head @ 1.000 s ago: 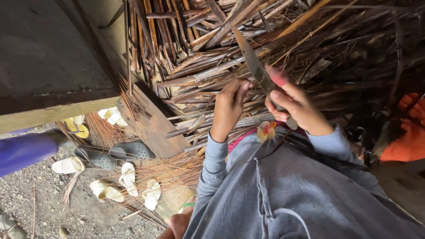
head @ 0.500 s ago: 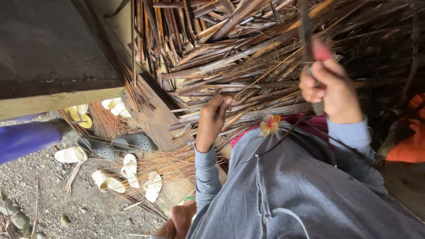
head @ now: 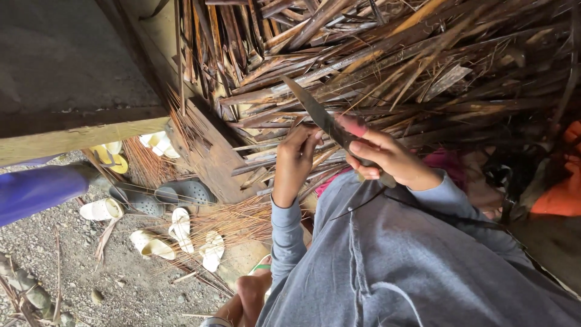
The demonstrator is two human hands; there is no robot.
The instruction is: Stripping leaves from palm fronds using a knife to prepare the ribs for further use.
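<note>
I see one knife [head: 321,118] gripped in right hand [head: 387,158]; left hand [head: 295,158] fingers pinch one frond strip [head: 284,145]; two grey clogs [head: 163,197] on ground.

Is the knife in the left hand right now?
No, the right hand grips the knife, while the left hand pinches a dried stalk in the pile.

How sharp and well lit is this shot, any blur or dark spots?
Head view: soft daylight, no glare; the knife, the right hand and the left hand are fairly crisp; the dried stalk pile sinks into shadow toward the right edge; straight lines bend slightly near the corners.
</note>
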